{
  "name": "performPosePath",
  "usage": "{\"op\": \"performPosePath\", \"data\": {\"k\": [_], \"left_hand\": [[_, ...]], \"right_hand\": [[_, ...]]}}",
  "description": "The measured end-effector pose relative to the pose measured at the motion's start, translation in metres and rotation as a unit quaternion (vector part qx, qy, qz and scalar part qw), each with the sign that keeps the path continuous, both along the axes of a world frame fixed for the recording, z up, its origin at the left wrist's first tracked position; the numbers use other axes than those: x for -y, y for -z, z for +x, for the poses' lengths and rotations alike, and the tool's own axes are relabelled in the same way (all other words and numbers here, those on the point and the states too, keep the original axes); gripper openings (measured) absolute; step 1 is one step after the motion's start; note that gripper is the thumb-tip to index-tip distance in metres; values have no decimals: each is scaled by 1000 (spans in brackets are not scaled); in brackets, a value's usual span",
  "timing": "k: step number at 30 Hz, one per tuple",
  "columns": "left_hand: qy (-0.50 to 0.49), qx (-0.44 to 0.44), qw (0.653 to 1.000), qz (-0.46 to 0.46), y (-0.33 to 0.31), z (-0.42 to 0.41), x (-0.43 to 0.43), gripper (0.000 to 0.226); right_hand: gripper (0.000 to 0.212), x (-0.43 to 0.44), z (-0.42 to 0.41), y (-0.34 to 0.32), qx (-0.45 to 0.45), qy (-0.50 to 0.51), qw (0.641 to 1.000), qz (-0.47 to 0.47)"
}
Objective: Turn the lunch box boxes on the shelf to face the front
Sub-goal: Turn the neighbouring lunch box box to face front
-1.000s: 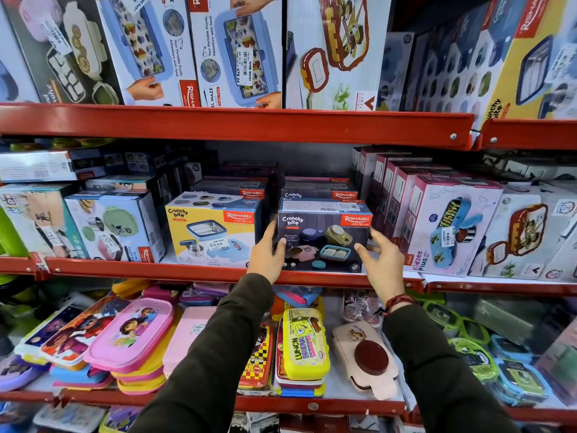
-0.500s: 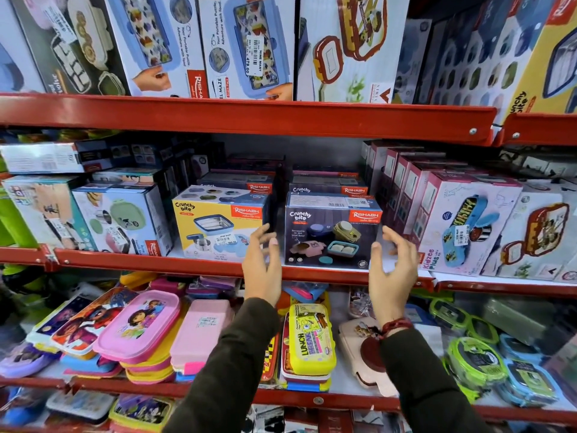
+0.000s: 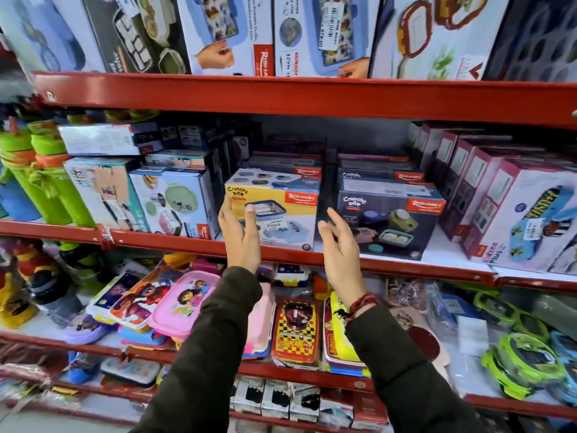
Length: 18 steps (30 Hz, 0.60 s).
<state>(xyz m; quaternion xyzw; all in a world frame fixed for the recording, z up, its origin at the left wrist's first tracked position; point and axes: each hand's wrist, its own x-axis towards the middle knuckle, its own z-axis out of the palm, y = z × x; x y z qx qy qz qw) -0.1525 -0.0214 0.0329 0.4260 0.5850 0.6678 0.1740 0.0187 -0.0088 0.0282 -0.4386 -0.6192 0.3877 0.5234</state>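
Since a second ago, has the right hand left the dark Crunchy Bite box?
Yes. The right hand has moved left off the dark Crunchy Bite box, into the gap beside the yellow box.

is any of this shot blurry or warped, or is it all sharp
Head view: the yellow Crunchy bite box and both hands, left hand and right hand, look fairly sharp; the left edge and bottom-left corner smear with blur; the red shelf edge tilts, showing wide-angle warp.

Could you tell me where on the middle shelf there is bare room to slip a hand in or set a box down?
A dark gap runs between the yellow box and the navy box. A white strip of shelf lies bare between the navy box and the pink box. Left of the yellow box, cartons and green bottles are packed tight.
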Motion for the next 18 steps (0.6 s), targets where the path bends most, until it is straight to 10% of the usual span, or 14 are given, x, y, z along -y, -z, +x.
{"op": "performPosePath", "data": {"k": [18], "left_hand": [[138, -69, 988, -1, 10, -75, 11, 88]], "right_hand": [[84, 3, -34, 5, 48, 74, 995, 41]]}}
